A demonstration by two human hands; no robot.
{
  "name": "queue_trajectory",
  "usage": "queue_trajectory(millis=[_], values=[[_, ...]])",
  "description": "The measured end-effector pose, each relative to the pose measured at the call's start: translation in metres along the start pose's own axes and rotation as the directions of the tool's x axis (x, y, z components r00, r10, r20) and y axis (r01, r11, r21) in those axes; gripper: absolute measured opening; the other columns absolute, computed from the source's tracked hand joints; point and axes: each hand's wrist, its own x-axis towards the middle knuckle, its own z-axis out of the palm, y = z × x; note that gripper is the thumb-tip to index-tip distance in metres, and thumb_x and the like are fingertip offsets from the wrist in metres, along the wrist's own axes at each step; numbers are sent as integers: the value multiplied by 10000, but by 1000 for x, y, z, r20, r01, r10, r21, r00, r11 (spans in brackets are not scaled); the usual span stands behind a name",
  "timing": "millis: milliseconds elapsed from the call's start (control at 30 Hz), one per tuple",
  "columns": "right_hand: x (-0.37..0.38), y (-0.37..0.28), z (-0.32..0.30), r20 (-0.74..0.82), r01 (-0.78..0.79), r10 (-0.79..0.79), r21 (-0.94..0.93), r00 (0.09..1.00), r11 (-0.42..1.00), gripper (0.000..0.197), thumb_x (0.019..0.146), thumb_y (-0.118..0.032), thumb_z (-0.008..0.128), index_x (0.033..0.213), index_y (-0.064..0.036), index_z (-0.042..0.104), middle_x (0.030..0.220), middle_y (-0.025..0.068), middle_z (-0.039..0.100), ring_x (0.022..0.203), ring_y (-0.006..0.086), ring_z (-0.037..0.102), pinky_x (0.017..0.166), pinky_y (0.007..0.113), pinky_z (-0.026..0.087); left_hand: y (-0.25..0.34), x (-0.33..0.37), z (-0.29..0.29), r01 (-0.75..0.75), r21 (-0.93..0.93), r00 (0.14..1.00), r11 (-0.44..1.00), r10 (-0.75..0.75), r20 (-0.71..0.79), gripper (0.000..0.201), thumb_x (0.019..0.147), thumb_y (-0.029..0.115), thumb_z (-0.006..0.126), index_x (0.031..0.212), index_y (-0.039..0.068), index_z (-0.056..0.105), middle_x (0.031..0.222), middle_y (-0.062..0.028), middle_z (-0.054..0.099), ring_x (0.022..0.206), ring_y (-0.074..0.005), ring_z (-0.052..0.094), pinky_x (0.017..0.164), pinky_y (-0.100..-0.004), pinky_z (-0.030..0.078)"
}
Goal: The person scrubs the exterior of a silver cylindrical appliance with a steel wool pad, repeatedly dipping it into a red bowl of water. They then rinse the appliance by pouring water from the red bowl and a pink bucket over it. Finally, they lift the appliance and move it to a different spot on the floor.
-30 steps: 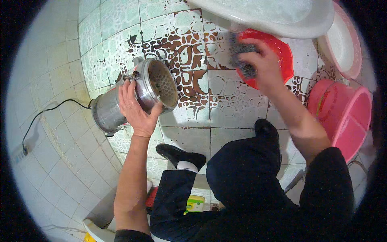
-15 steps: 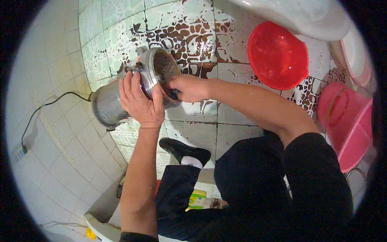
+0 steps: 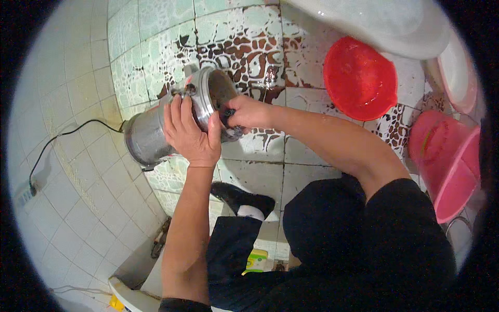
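Note:
A tall cylindrical steel electric pot (image 3: 148,136) lies tipped over, its open mouth facing right and its base toward the tiled wall. My left hand (image 3: 191,132) spans its outer side just behind the rim, with the fingers on the wall and the thumb by the rim. At the lower edge of the mouth, my right hand (image 3: 249,113) is closed on a dark, crumpled wad (image 3: 235,130), which shows below and beside the fingers. What exactly the wad is I cannot make out. The pot's inside looks brownish and wet, partly hidden by my right hand.
A black cord (image 3: 62,134) runs from the pot's base along the wall. Wet suds and dark patches cover the tiled floor (image 3: 249,174). To the right are a red basin (image 3: 358,78) and a pink tub (image 3: 442,156), with a large pale basin (image 3: 384,23) above. My shoe (image 3: 241,198) is near the pot.
The whole view has shifted slightly, so pot and basin appear a little lower and the pot farther right. More of the dark wad shows under my right hand. Both hands stay at the rim.

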Motion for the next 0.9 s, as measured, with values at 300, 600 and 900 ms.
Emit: queue_trajectory(millis=[300,600,900], values=[[12,-38,-15,-278,206,95,865,956,457,345,790,-19,657,1125,-27,575,952,105,617,830,211,614,665,338,518,-6,-1,4,-4,-26,1000,1000,3,-26,628,853,498,569,1315,85,461,1357,-140,465,1269,-397,380,1041,-508,257],[-10,5,-22,260,392,-298,-495,918,776,299,705,5,603,1000,-39,621,965,133,630,888,293,619,772,376,493,2,5,-3,-23,-11,999,1000,24,37,591,859,405,585,1295,26,463,1325,-187,480,1241,-426,403,1067,-508,280],[9,6,6,2,128,-201,-779,980,614,397,682,12,598,1079,-8,596,1025,163,608,905,347,617,779,434,504,-15,3,1,-56,-24,998,998,56,-34,618,812,436,618,1277,55,476,1305,-189,495,1204,-439,428,1014,-532,322]])
